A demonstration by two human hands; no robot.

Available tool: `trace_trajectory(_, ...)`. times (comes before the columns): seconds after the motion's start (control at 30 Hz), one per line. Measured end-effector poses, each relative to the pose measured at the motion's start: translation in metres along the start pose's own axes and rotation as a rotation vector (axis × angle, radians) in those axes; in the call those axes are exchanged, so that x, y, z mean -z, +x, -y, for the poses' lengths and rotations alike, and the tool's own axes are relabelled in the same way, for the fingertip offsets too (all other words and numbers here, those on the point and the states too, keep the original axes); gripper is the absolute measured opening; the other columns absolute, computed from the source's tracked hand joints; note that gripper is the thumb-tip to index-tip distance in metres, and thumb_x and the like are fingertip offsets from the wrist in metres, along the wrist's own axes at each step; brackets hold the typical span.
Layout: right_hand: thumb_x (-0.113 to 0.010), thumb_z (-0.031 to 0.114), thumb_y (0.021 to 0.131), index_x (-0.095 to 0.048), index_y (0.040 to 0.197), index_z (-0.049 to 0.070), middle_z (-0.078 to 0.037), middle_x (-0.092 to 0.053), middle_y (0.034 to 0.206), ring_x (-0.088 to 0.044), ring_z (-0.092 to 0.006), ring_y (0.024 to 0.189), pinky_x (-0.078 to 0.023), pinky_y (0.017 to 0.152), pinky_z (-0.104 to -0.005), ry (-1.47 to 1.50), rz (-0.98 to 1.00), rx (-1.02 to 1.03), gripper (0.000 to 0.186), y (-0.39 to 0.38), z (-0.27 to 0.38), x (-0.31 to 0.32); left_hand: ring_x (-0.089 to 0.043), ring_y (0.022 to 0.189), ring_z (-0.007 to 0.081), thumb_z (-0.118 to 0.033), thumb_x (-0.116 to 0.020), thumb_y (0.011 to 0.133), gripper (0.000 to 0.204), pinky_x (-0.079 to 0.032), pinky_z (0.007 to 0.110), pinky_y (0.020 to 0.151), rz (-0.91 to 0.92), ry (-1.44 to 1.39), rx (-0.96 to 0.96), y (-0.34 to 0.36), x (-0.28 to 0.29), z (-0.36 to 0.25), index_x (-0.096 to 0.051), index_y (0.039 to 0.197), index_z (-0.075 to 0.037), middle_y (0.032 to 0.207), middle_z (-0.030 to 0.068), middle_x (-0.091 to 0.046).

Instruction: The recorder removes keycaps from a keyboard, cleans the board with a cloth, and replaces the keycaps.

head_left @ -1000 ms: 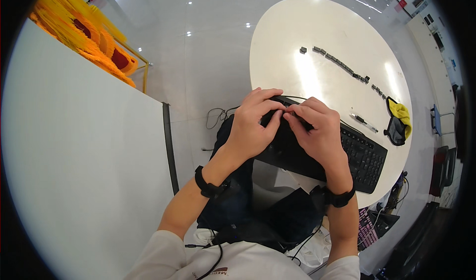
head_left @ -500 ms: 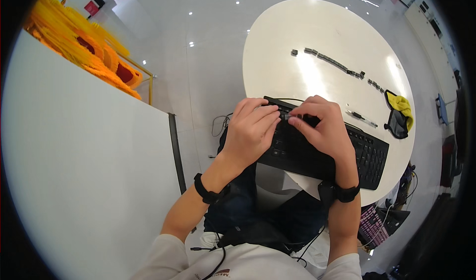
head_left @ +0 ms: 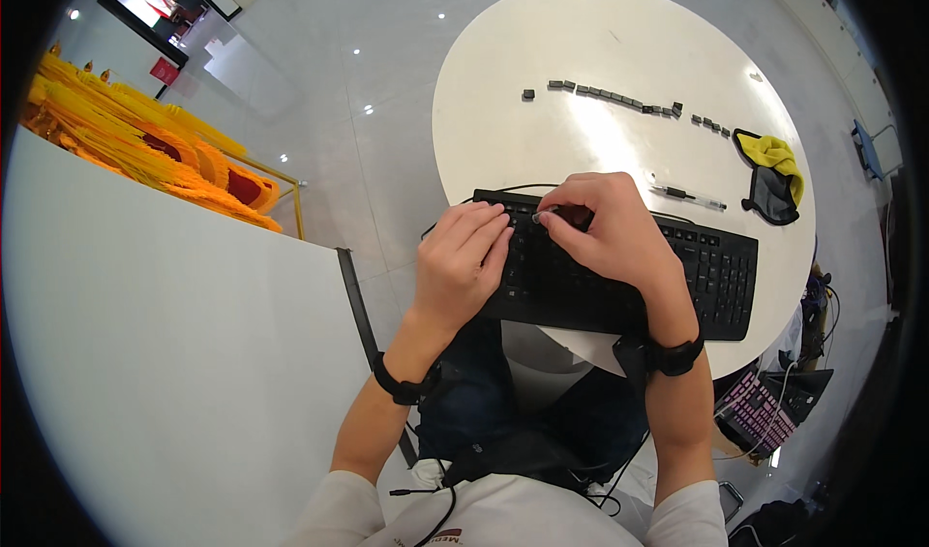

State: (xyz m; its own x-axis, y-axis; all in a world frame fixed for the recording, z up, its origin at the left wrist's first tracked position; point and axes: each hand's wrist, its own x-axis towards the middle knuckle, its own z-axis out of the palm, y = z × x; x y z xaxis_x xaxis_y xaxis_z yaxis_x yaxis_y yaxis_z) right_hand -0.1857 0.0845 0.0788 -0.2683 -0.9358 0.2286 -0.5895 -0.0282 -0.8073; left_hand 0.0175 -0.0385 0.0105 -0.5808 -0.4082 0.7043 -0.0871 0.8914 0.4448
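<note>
A black keyboard (head_left: 571, 295) lies at the near edge of the round white table, with some of its middle hidden under my right hand. My left hand (head_left: 460, 261) rests over the keyboard's upper left corner, its fingers stretched out side by side on the keys. My right hand (head_left: 614, 227) is closed in a pinch at the upper left keys. Between its thumb and forefinger is a small greyish keycap (head_left: 537, 217), mostly covered by the fingertips. Farther back, a row of loose dark keycaps (head_left: 614, 97) runs across the tabletop.
A black-and-clear pen (head_left: 689, 197) lies beyond the keyboard. At the table's right side is a yellow and grey cloth (head_left: 772, 174). A single keycap (head_left: 528, 95) sits left of the row. A white panel (head_left: 184, 353) stands to my left, and a pink keyboard (head_left: 755, 411) is below the table's right edge.
The whole view has shifted a little. Both hands stay at the keyboard's upper left part, the right still pinching, the left fingers still laid on the keys.
</note>
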Motion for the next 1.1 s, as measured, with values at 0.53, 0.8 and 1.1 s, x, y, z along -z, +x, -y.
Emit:
trace_trajectory(0.53,-0.074,-0.003,0.09,-0.073,0.104,-0.003,-0.015,-0.069,0.096,-0.068,-0.0369,0.097,-0.06,0.087,-0.0475,-0.422,-0.027,0.268,0.014,-0.006,0.012,-0.028,-0.068,0.144,0.0434,0.007,-0.074,0.098,0.047,-0.051,0.055,0.127,0.188,-0.078,0.123,-0.006,-0.004,-0.026,-0.072,0.146,0.007,0.16,0.0231,-0.067)
trace_trajectory(0.8,-0.074,-0.002,0.094,-0.076,0.108,-0.001,-0.014,-0.075,0.097,-0.069,-0.0369,0.096,-0.061,0.085,-0.0483,-0.277,-0.013,0.204,0.014,-0.005,0.011,-0.027,-0.069,0.141,0.044,0.006,-0.072,0.096,0.044,-0.054,0.053,0.125,0.169,-0.021,0.058,-0.009,-0.006,-0.023,-0.072,0.139,0.016,0.156,0.0256,-0.068)
trace_trajectory(1.1,-0.078,-0.001,0.096,-0.078,0.105,0.0,-0.014,-0.074,0.091,-0.068,-0.0364,0.091,-0.058,0.081,-0.0486,-0.254,-0.074,0.242,0.009,-0.011,0.003,-0.032,-0.067,0.144,0.0417,0.006,-0.067,0.101,0.041,-0.05,0.053,0.129,0.134,-0.063,0.094,-0.013,-0.008,-0.026,-0.071,0.142,0.012,0.158,0.0218,-0.069)
